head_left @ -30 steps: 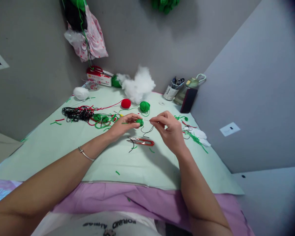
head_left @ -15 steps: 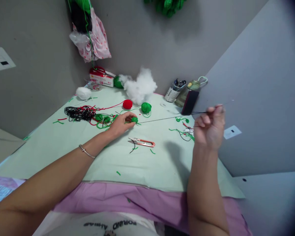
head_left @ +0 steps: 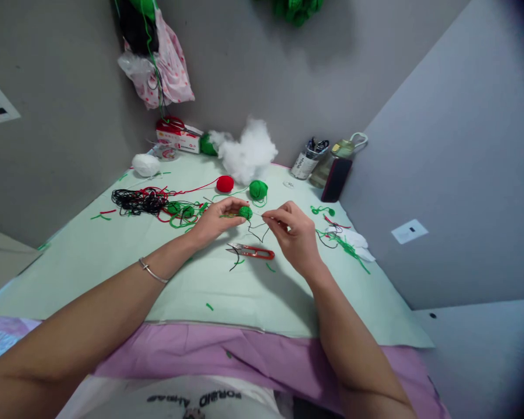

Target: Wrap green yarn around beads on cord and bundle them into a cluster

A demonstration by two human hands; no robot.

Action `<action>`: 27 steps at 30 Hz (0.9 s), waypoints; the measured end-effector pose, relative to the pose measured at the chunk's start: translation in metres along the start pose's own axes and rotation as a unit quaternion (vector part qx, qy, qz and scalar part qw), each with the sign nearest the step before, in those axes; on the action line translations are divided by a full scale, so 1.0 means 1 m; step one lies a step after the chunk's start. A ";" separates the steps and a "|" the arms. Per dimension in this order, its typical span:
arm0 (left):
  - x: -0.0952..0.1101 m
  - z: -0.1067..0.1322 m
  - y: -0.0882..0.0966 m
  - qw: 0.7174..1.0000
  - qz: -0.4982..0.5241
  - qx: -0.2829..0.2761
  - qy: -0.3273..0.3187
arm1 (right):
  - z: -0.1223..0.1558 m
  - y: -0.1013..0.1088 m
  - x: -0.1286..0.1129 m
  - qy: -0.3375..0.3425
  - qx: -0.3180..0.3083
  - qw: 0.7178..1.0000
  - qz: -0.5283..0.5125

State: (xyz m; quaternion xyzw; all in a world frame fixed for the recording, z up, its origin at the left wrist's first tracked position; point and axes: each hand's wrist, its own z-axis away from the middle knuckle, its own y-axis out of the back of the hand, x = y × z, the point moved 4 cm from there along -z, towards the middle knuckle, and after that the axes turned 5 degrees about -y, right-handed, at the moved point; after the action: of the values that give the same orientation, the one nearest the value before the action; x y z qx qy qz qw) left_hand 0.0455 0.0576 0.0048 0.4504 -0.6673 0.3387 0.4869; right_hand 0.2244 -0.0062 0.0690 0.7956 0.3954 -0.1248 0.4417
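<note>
Between the thumb and fingers of my left hand (head_left: 218,220) is a small green crocheted ball (head_left: 245,212). My right hand (head_left: 292,230) is close to its right side, with thumb and index finger pinched on a thin needle (head_left: 257,215) that points toward the ball. I cannot tell whether the needle's tip touches it. Black thread (head_left: 262,240) hangs in a slack loop between the ball and my right hand. Just below my hands lie orange thread snips (head_left: 251,251) on the table, with a short black thread end across their blades.
A tangle of black yarn (head_left: 135,202) lies left, near a red yarn ball (head_left: 225,184) and a green yarn ball (head_left: 258,190). White stuffing (head_left: 248,151) is heaped behind. A pen cup (head_left: 304,165) and a phone (head_left: 337,179) stand back right. Green yarn scraps (head_left: 349,247) lie right.
My right hand has come from far right back to the ball, and the taut black thread has gone slack. My left hand stays nearly in place, with the ball turned slightly upward.
</note>
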 end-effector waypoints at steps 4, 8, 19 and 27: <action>0.004 0.000 -0.001 1.000 -0.011 0.004 -0.002 | 0.004 -0.007 0.000 0.028 -0.012 0.997 0.065; 0.007 0.001 -0.002 1.000 -0.013 0.000 0.001 | 0.003 -0.010 0.004 0.025 -0.026 0.997 0.074; 0.005 0.001 -0.003 1.000 -0.019 -0.003 -0.006 | 0.004 -0.012 0.006 0.015 -0.035 0.996 0.076; 0.006 0.002 -0.005 0.999 -0.039 -0.012 -0.020 | 0.004 -0.014 0.006 -0.001 -0.059 0.994 0.088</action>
State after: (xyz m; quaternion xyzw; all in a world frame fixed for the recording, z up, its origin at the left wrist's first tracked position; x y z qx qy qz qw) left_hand 0.0488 0.0521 0.0100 0.4767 -0.6630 0.3021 0.4918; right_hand 0.2184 -0.0024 0.0548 0.7996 0.3302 -0.0623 0.4978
